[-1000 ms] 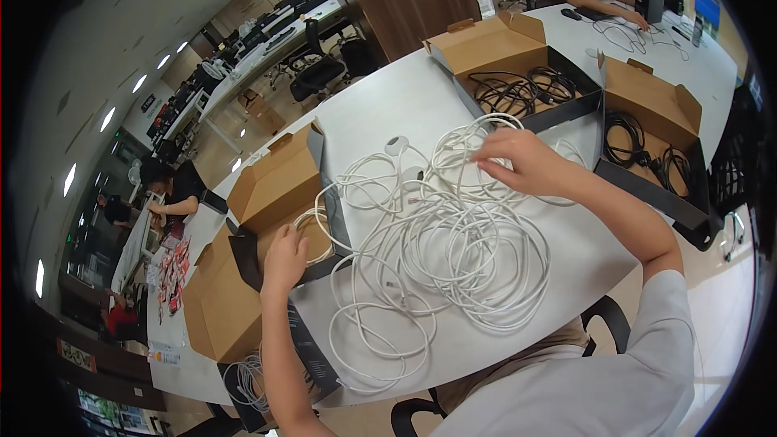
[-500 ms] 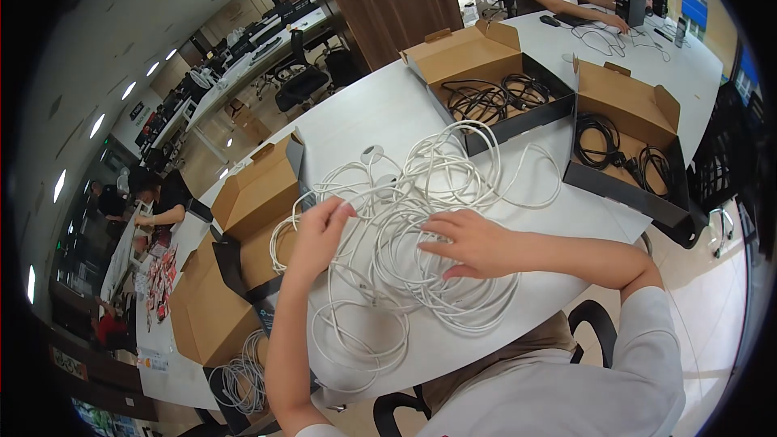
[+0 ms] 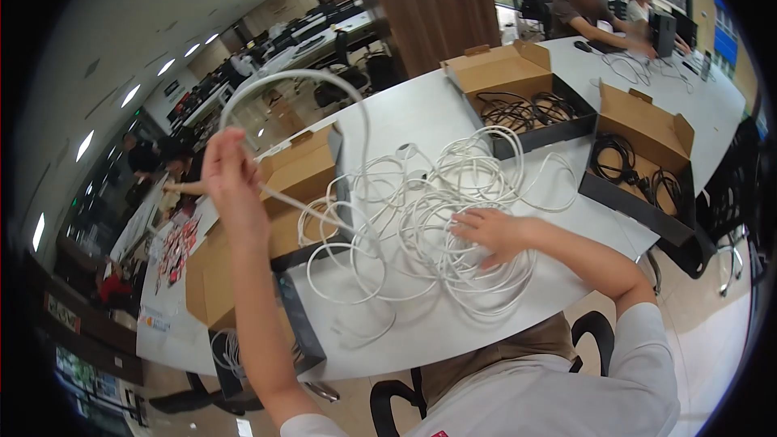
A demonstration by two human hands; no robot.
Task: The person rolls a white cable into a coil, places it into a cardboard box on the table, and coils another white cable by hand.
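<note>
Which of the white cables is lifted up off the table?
The cable gripped by the left hand, arching high; the tangled white pile at the right hand lies on the table.

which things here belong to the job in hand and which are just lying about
Likely the job: white cable, in the left hand; pile of white cables, at the right hand; perhaps the open box of black cables.

Likely just lying about: computer mouse; red items.

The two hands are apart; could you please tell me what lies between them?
The head view shows an open box and white cables between left hand and right hand.
</note>
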